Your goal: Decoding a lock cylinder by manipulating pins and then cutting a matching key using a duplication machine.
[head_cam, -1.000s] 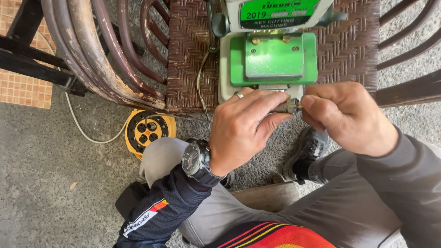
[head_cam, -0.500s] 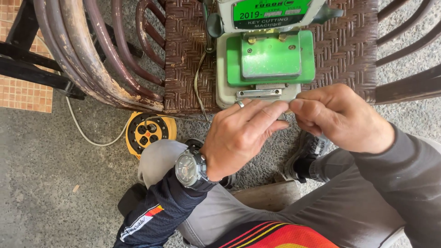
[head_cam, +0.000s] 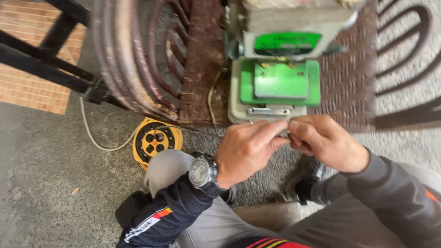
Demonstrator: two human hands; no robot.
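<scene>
- Left hand (head_cam: 248, 149) & right hand (head_cam: 324, 142) meet fingertip to fingertip, pinching a small metal piece (head_cam: 287, 134), mostly hidden, prob. a key.
- Piece sits just below green machine (head_cam: 280, 82) on woven chair (head_cam: 202, 64).
- Step: handling piece at machine's front clamp (head_cam: 268, 111); next needs steady fine alignment.

Yellow cable reel (head_cam: 155, 140), woven chair (head_cam: 202, 69), brick paving (head_cam: 34, 64).

The machine (head_cam: 275, 82) sits on a woven chair (head_cam: 202, 69); a cable reel (head_cam: 154, 140) lies below-left.

green rect. label (head_cam: 287, 43) (white edge), machine (head_cam: 275, 69) top
</scene>
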